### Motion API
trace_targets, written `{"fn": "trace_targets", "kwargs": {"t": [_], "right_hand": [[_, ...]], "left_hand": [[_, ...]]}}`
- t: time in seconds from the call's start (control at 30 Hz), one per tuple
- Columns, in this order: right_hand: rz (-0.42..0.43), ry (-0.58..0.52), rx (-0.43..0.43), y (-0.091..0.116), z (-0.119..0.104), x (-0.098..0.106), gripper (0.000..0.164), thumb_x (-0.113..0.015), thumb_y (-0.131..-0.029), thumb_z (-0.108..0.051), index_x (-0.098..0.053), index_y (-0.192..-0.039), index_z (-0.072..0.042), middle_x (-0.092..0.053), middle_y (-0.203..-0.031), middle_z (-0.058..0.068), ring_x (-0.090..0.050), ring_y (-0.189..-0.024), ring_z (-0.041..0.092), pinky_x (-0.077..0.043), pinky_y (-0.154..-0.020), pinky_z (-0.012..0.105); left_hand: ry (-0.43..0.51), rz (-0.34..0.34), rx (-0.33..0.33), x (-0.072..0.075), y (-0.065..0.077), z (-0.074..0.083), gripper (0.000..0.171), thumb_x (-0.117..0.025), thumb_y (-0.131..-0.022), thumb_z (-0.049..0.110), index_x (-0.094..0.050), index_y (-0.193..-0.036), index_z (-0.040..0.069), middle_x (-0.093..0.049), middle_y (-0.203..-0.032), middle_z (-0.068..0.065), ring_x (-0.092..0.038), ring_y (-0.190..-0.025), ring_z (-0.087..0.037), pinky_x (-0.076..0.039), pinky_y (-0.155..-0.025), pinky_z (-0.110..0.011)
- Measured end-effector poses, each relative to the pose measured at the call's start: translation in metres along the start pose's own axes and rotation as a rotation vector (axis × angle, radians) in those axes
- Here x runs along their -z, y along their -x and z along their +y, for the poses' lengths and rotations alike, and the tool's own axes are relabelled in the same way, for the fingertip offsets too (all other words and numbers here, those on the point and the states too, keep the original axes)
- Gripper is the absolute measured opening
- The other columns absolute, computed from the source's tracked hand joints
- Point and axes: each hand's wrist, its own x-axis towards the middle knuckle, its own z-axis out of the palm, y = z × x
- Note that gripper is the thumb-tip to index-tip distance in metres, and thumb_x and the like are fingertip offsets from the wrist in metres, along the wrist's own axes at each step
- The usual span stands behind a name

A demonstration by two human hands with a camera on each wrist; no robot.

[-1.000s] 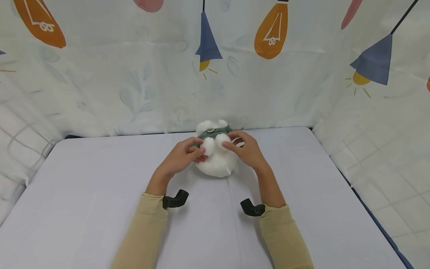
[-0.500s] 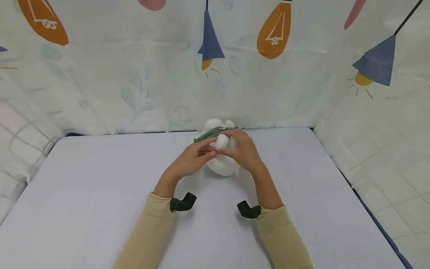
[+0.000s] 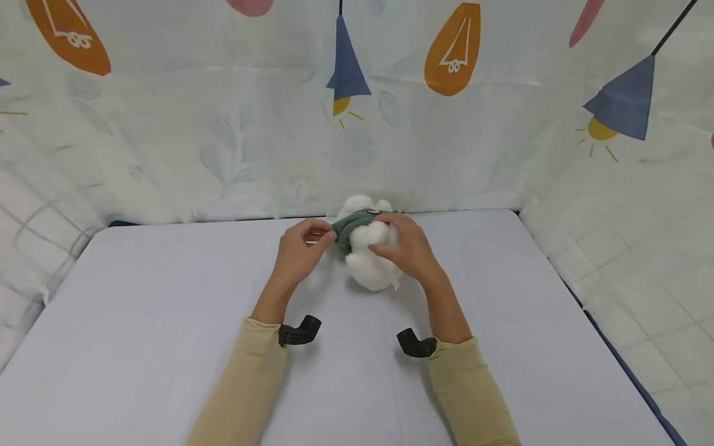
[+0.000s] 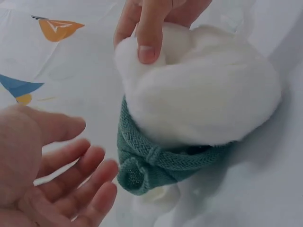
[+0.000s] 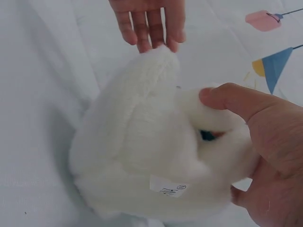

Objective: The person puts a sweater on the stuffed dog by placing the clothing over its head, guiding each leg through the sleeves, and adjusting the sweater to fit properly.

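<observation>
A white fluffy plush toy (image 3: 372, 272) lies at the far middle of the table, dressed in a green knitted garment (image 3: 350, 224). My right hand (image 3: 409, 248) grips the toy from the right, thumb pressed into one of its stubby limbs in the right wrist view. My left hand (image 3: 298, 251) is at the toy's left, fingers relaxed and apart, fingertips close beside the small green sleeve (image 4: 133, 176). In the left wrist view, the toy's white body (image 4: 208, 94) rises out of the garment. A printed white label (image 5: 168, 186) sticks out of the fur. The toy's face is hidden.
A white cloth covers the table (image 3: 167, 347). Right behind the toy, a patterned curtain (image 3: 268, 142) hangs along the table's far edge, and more fabric closes off both sides. Each wrist carries a black camera mount (image 3: 300, 330).
My left hand first reached in front of the toy beside the right hand, then drew back left to the green sleeve. The toy shifted slightly right and turned; the right hand stays on it.
</observation>
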Motion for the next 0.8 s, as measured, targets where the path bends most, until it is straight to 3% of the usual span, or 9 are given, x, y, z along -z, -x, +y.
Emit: {"fn": "trace_targets", "kwargs": {"t": [0.1,0.2,0.33,0.53,0.8], "right_hand": [[-0.013,-0.012,-0.026,0.0,0.001,0.002,0.05,-0.077,-0.082,-0.023,-0.058,-0.128,-0.014,-0.058,-0.133,0.004,-0.047,-0.131,0.023,-0.038,-0.109,0.045],[-0.018,-0.029,-0.036,0.001,0.003,0.003,0.05,-0.077,-0.082,-0.023,-0.058,-0.127,-0.015,-0.058,-0.133,0.003,-0.047,-0.131,0.022,-0.038,-0.11,0.046],[-0.018,-0.033,-0.034,0.001,0.005,0.005,0.047,-0.077,-0.082,-0.021,-0.058,-0.125,-0.016,-0.058,-0.132,0.002,-0.047,-0.131,0.021,-0.037,-0.11,0.046],[-0.02,-0.071,-0.005,-0.001,0.009,0.005,0.043,-0.077,-0.082,-0.016,-0.059,-0.121,-0.017,-0.059,-0.128,0.002,-0.05,-0.126,0.02,-0.038,-0.108,0.047],[0.003,-0.147,0.021,-0.001,0.009,0.001,0.045,-0.077,-0.08,-0.011,-0.061,-0.121,-0.018,-0.061,-0.126,0.002,-0.053,-0.122,0.02,-0.041,-0.104,0.048]], "left_hand": [[0.01,0.084,0.059,0.0,-0.001,-0.004,0.025,-0.065,-0.092,0.021,-0.066,-0.113,0.007,-0.068,-0.111,-0.009,-0.064,-0.105,-0.023,-0.052,-0.091,-0.037],[0.011,0.093,0.103,-0.002,-0.002,-0.007,0.027,-0.066,-0.092,0.02,-0.065,-0.116,0.008,-0.066,-0.117,-0.01,-0.062,-0.108,-0.024,-0.051,-0.092,-0.039],[-0.014,0.039,0.132,-0.007,-0.003,-0.014,0.031,-0.066,-0.092,0.022,-0.064,-0.122,0.012,-0.062,-0.126,-0.007,-0.061,-0.112,-0.024,-0.05,-0.094,-0.041],[-0.056,-0.082,0.144,-0.017,-0.004,-0.022,0.043,-0.065,-0.093,0.023,-0.057,-0.134,0.017,-0.058,-0.135,-0.007,-0.062,-0.114,-0.026,-0.053,-0.081,-0.038],[0.053,-0.159,0.145,-0.024,-0.004,-0.027,0.051,-0.065,-0.092,0.019,-0.05,-0.14,0.011,-0.054,-0.141,-0.011,-0.063,-0.113,-0.028,-0.053,-0.08,-0.032]]}}
